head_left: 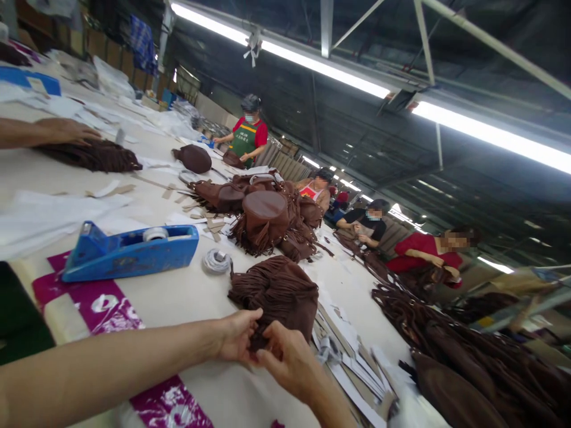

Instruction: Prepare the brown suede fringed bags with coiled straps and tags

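A brown fringed bag (279, 291) lies on the pale worktable (173, 315) right in front of me. My left hand (241, 337) grips its near edge with fingers closed. Just beside it, my right hand (288, 356) is curled on the same edge, thumb and fingers pinched toward the left hand. Both hands nearly meet at the bag's near end, and what lies between the fingertips is hidden. A small grey coil of cord (217, 261) sits left of the bag, near a blue tape dispenser (134, 252).
Behind the bag is a heap of brown fringed bags (265, 208). Paper strips (357, 368) lie to the right, beside more brown bags (482, 356). Purple printed plastic (111, 309) covers the left edge. Another person's hand (71, 131) rests on fringe; several co-workers stand along the table.
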`<move>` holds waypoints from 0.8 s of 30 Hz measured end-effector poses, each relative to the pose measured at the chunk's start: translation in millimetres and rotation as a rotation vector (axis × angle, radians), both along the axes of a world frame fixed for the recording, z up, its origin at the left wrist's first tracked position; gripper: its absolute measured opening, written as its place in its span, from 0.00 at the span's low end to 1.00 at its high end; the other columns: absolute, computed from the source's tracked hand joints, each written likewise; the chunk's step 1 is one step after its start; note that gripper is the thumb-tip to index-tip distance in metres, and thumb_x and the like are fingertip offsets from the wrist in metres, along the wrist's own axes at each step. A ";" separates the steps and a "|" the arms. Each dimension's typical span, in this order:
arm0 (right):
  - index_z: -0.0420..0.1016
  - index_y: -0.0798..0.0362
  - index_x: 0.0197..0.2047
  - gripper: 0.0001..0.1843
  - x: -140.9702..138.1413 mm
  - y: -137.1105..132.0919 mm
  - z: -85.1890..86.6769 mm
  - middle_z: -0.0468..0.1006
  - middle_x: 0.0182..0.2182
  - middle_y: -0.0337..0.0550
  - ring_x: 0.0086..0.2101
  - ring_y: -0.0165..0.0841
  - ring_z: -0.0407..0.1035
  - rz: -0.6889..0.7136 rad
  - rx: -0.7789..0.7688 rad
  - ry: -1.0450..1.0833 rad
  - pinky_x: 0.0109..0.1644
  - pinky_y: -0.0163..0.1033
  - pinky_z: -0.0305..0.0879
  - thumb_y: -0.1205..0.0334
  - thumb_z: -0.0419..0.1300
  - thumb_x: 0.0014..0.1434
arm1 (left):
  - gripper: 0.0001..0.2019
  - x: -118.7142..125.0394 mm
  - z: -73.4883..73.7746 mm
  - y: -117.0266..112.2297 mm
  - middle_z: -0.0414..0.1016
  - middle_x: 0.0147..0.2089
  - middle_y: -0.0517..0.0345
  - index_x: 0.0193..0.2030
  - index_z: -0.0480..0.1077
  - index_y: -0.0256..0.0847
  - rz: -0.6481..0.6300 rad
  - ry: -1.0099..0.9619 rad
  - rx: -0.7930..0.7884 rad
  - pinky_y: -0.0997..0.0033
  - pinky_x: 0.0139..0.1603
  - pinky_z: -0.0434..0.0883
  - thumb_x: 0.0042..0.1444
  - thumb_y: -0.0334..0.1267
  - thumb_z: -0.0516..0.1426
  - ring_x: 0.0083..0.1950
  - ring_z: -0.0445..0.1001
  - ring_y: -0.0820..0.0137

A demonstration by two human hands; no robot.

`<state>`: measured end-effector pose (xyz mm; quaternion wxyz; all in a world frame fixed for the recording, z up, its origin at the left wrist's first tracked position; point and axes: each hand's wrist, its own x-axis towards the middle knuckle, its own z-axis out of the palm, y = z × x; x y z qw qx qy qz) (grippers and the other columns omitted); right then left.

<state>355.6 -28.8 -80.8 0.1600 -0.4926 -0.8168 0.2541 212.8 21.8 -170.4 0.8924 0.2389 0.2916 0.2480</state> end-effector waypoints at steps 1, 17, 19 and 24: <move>0.68 0.52 0.32 0.03 4.4 4.6 4.2 0.72 0.20 0.35 0.22 0.31 0.68 -0.037 -0.089 0.075 0.26 0.33 0.56 0.64 0.58 0.52 | 0.26 0.6 -1.3 0.1 0.74 0.32 0.52 0.35 0.69 0.35 -0.011 -0.004 -0.001 0.64 0.34 0.72 0.51 0.62 0.58 0.32 0.74 0.64; 0.71 0.53 0.51 0.23 17.0 36.9 -13.8 0.70 0.54 0.51 0.55 0.42 0.63 -0.130 0.326 -0.376 0.59 0.44 0.58 0.72 0.54 0.51 | 0.15 9.2 14.8 -12.8 0.70 0.22 0.62 0.29 0.64 0.35 0.245 0.014 0.108 0.68 0.27 0.75 0.34 0.19 0.61 0.21 0.71 0.72; 0.73 0.52 0.42 0.14 5.1 43.6 -11.2 0.75 0.45 0.49 0.48 0.41 0.67 -0.202 0.315 -0.476 0.52 0.42 0.61 0.71 0.53 0.53 | 0.16 8.2 13.2 -15.1 0.68 0.21 0.65 0.29 0.62 0.36 0.212 0.042 0.148 0.68 0.24 0.74 0.32 0.19 0.61 0.20 0.70 0.72; 0.70 0.48 0.38 0.10 12.8 74.7 -1.8 0.77 0.33 0.41 0.39 0.39 0.71 -0.417 0.234 -0.423 0.41 0.38 0.60 0.66 0.58 0.50 | 0.18 3.7 7.3 -17.9 0.69 0.23 0.65 0.31 0.62 0.37 0.160 0.101 0.199 0.69 0.22 0.74 0.32 0.20 0.62 0.20 0.73 0.69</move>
